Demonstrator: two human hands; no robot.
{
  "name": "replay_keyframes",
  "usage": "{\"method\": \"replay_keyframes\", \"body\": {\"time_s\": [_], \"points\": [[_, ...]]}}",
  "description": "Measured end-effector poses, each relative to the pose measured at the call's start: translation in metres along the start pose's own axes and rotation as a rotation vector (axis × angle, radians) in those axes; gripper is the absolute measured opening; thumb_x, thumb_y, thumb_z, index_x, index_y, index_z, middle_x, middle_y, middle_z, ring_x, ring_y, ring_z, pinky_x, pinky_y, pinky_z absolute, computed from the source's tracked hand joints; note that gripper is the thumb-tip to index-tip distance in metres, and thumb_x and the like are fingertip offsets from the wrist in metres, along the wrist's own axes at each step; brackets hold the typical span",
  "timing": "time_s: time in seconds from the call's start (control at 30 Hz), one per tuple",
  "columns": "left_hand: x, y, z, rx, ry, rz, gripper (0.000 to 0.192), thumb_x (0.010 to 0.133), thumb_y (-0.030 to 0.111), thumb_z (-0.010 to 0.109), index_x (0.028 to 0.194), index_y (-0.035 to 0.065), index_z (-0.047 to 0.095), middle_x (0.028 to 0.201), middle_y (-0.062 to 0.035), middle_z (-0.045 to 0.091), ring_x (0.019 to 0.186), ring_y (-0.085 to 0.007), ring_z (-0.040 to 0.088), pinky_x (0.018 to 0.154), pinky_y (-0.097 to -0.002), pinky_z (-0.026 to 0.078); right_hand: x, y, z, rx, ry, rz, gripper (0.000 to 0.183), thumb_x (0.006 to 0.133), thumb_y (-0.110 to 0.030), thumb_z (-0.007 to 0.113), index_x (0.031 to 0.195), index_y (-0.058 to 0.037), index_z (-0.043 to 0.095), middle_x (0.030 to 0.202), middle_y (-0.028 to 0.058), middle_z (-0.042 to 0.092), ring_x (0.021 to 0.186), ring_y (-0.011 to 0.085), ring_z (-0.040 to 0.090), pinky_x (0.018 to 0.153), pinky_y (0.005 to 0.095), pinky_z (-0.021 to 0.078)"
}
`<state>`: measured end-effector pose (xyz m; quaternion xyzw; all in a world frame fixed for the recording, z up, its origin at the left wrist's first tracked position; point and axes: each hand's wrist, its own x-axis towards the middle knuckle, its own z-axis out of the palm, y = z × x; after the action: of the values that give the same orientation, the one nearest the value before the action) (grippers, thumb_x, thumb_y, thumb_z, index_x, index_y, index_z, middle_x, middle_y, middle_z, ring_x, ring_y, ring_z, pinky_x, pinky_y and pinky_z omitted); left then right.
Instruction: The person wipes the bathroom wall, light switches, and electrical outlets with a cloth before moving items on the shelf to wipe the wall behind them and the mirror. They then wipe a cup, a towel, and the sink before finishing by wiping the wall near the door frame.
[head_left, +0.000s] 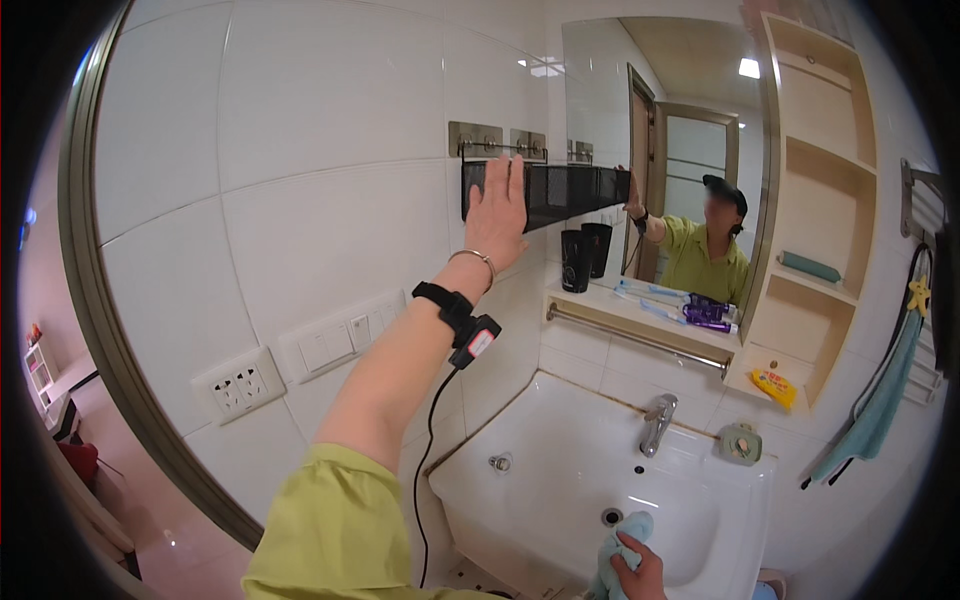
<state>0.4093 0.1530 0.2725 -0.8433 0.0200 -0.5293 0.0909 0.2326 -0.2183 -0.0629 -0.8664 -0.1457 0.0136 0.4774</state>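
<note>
My left hand (498, 217) is raised against the black mesh basket (551, 193), its fingers extended over the front. The basket hangs on the tiled wall from metal adhesive hooks (476, 139). Low over the white washbasin (540, 450), my right hand (639, 571) grips a light blue cloth (611, 562), near the drain. A black cup (576, 261) stands on the ledge below the mirror (600, 97), right of and below the basket.
Toothbrushes (660, 309) and purple toothpaste tubes (709, 322) lie on the ledge (637, 309) above a towel bar (637, 341). A chrome faucet (660, 426) and a green soap box (741, 444) are on the basin's back. Open shelves (825, 217) stand right; wall sockets (240, 385) are left.
</note>
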Motion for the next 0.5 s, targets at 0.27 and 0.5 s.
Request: {"method": "replay_keyframes", "body": {"time_s": [0.27, 0.5], "points": [[-0.087, 0.002, -0.031, 0.055, -0.191, -0.044, 0.053, 0.075, 0.022, 0.074, 0.120, 0.0018, 0.055, 0.145, -0.0218, 0.027, 0.141, -0.0436, 0.016, 0.106, -0.0668, 0.023, 0.030, -0.016, -0.011, 0.313, -0.057, -0.102, 0.037, 0.088, -0.008, 0.062, 0.124, -0.0026, 0.060, 0.109, 0.0114, 0.067, 0.101, 0.0145, 0.060, 0.091, 0.0290, 0.0456], [-0.160, 0.002, -0.086, 0.092, -0.375, -0.004, 0.015, 0.080, 0.014, 0.068, 0.071, 0.0031, 0.064, 0.136, -0.0117, 0.044, 0.140, -0.0404, 0.020, 0.107, -0.0664, 0.021, 0.108, -0.043, -0.008, 0.519, -0.096, -0.344, 0.037, 0.093, -0.017, 0.059, 0.127, -0.0022, 0.057, 0.108, 0.0057, 0.065, 0.098, 0.0121, 0.057, 0.089, 0.0278, 0.0460]]}}
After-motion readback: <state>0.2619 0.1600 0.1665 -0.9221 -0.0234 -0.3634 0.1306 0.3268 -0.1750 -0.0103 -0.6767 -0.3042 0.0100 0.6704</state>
